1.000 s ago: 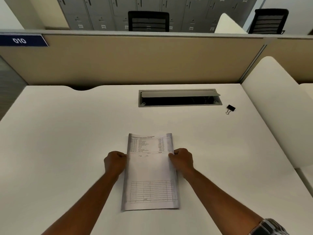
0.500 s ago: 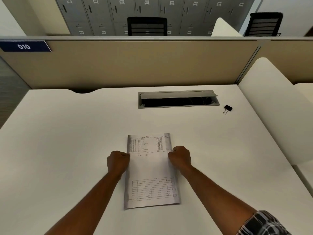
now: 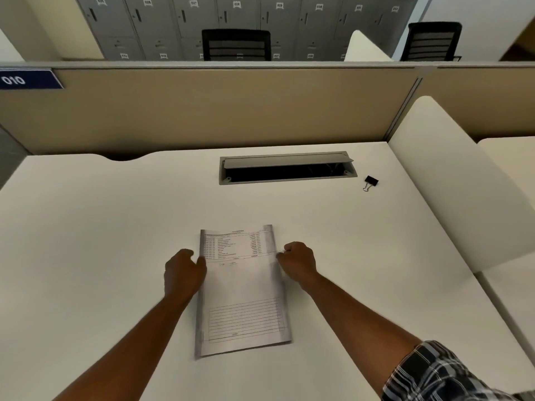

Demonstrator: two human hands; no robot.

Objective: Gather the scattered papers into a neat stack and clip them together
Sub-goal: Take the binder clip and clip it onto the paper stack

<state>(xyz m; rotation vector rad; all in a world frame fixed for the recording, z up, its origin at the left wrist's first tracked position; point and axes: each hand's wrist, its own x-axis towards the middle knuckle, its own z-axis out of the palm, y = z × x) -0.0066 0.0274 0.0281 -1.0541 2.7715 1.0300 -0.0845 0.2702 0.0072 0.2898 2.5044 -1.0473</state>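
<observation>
I see the paper stack flat on the worktop, left grip clenched and pinching its left edge, right grip clenched at its right edge (hold unclear); binder clip well apart.

Papers on desk between hands; binder clip far right, beside cable hatch.

Just one camera here, worn on the person's head, looking forward and down over a white desk. It's a wide-angle lens, so straight edges bow near the borders. Both forearms come in from the bottom edge, close to the lens, and the desk fills the lower two thirds. Higher up the view clears the beige partition and catches grey lockers well behind it. No second view to overlap with.
</observation>
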